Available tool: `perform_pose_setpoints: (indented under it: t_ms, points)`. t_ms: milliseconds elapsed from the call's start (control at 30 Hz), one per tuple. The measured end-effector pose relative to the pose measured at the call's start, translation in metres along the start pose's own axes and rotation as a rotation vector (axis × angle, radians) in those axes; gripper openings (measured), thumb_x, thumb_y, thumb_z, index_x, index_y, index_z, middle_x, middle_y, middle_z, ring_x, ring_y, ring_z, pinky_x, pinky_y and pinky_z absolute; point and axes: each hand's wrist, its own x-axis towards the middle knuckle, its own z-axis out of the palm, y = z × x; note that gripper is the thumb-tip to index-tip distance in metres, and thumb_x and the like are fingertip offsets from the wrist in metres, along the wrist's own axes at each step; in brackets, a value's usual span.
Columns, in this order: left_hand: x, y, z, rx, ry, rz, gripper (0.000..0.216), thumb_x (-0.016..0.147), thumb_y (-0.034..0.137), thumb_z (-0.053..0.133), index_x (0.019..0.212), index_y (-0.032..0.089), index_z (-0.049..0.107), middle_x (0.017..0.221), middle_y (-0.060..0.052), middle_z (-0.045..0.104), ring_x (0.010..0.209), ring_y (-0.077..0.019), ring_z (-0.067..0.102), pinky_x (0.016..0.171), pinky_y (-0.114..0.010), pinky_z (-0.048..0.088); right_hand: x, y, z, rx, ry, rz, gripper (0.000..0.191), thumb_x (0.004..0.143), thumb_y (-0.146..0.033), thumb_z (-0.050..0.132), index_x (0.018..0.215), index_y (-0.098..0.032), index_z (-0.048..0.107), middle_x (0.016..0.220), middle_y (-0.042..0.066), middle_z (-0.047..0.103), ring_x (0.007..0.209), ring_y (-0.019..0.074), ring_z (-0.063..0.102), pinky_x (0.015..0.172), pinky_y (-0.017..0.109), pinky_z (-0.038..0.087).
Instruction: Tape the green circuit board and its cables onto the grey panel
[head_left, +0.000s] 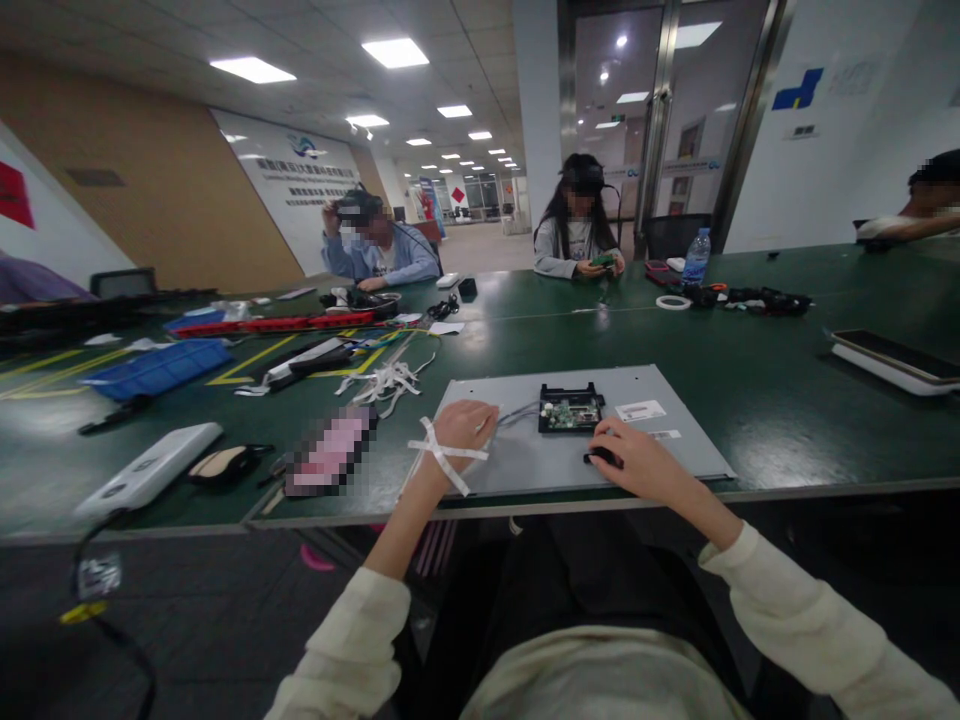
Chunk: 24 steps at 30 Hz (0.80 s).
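head view: my left hand (pixel 466 428), fingers curled, rests over the grey panel (pixel 517 470) beside thin wires (pixel 519 412); i can't tell whether it grips them. my right hand (pixel 634 462) bends nearly closed around a small black piece (pixel 604 457), near the circuit board (pixel 566 412) on the panel, which lies flat on the desk (pixel 787 430).

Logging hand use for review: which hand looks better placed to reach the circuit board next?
Probably the right hand: it is right beside the circuit board, though its fingers are on a small black item. The left hand lies farther off, by the cables.
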Motion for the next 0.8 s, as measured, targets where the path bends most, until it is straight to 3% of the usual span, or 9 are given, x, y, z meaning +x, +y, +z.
perform_pose_setpoints:
  t_ms: [200, 400, 633, 733, 800]
  points:
    - [0.020, -0.006, 0.002, -0.429, 0.048, -0.366, 0.029, 0.084, 0.038, 0.048, 0.082, 0.016, 0.066, 0.070, -0.003, 0.068, 0.057, -0.0143, 0.063, 0.055, -0.023, 0.048, 0.000, 0.002, 0.001, 0.003, -0.004, 0.006, 0.019, 0.089, -0.028, 0.049, 0.098, -0.017, 0.063, 0.110, 0.009, 0.055, 0.070, 0.0127, 0.057, 0.066, 0.028, 0.048]
    - [0.022, -0.012, 0.002, -0.801, 0.130, -0.589, 0.032, 0.076, 0.047, 0.057, 0.079, 0.015, 0.063, 0.070, -0.004, 0.067, 0.049, -0.0119, 0.059, 0.044, -0.020, 0.043, 0.000, 0.001, 0.001, -0.001, 0.006, 0.009, 0.019, 0.089, -0.028, 0.050, 0.097, -0.018, 0.063, 0.110, 0.009, 0.056, 0.071, 0.0133, 0.058, 0.066, 0.028, 0.047]
    - [0.016, 0.009, -0.017, -0.926, 0.178, -0.685, 0.039, 0.069, 0.053, 0.065, 0.079, 0.015, 0.063, 0.073, -0.005, 0.069, 0.048, -0.0097, 0.056, 0.043, -0.019, 0.040, -0.001, -0.004, -0.003, 0.019, 0.079, -0.042, 0.021, 0.089, -0.029, 0.050, 0.100, -0.019, 0.064, 0.107, 0.009, 0.060, 0.078, 0.0160, 0.059, 0.070, 0.028, 0.046]
    - [0.016, 0.024, -0.024, -0.975, 0.215, -0.675, 0.040, 0.072, 0.053, 0.064, 0.082, 0.014, 0.064, 0.082, -0.009, 0.071, 0.052, -0.0103, 0.059, 0.042, -0.018, 0.039, 0.007, -0.015, -0.003, 0.168, 0.197, 0.013, 0.022, 0.090, -0.029, 0.047, 0.095, -0.018, 0.066, 0.100, 0.008, 0.064, 0.075, 0.0150, 0.058, 0.069, 0.027, 0.044]
    - [0.015, 0.034, -0.027, -0.983, 0.239, -0.631, 0.039, 0.076, 0.051, 0.061, 0.086, 0.014, 0.066, 0.088, -0.010, 0.071, 0.056, -0.0115, 0.062, 0.043, -0.018, 0.040, 0.019, -0.026, -0.002, 0.341, 0.200, 0.086, 0.026, 0.091, -0.033, 0.046, 0.092, -0.018, 0.067, 0.091, 0.007, 0.066, 0.068, 0.0132, 0.056, 0.064, 0.025, 0.043]
